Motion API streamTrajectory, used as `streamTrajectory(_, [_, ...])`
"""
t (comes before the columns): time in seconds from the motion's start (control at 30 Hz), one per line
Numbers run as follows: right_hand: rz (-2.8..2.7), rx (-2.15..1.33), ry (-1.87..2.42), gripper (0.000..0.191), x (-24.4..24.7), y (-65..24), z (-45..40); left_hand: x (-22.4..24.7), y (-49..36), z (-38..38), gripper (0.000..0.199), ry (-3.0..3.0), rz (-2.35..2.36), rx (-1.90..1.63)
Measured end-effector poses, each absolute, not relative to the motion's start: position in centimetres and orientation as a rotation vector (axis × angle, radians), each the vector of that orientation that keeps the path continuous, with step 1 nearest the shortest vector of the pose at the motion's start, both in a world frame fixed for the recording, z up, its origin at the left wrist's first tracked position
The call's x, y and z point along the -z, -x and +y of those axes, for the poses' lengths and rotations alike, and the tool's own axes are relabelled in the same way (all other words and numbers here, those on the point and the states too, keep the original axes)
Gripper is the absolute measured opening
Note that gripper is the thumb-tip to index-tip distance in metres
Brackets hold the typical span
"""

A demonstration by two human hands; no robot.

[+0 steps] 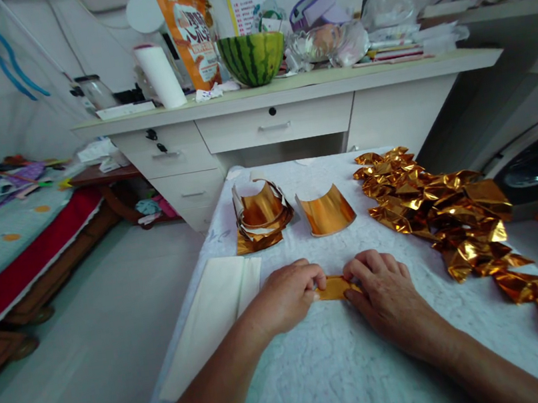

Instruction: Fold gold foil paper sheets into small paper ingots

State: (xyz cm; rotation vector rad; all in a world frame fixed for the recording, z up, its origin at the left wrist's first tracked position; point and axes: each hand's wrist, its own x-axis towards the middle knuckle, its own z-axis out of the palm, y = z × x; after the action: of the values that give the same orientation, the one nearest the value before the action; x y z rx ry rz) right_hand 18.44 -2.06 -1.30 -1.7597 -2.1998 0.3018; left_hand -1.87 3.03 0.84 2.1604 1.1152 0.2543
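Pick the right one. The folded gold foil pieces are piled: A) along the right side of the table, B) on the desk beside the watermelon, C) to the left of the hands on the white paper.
A: the heap of folded gold foil pieces runs down the right side of the table, right of the right hand.

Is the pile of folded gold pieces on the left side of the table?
No, the folded gold pile lies right of both hands, along the table's right side.
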Motion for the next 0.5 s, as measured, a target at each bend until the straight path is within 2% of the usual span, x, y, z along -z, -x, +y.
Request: streamTrajectory(0.5, [-2.347,-0.303,1.647,0.028,1.7,-20.9,-1.6,-0.7,2.5,3.0,0.030,-2.189,1.058,-0.219])
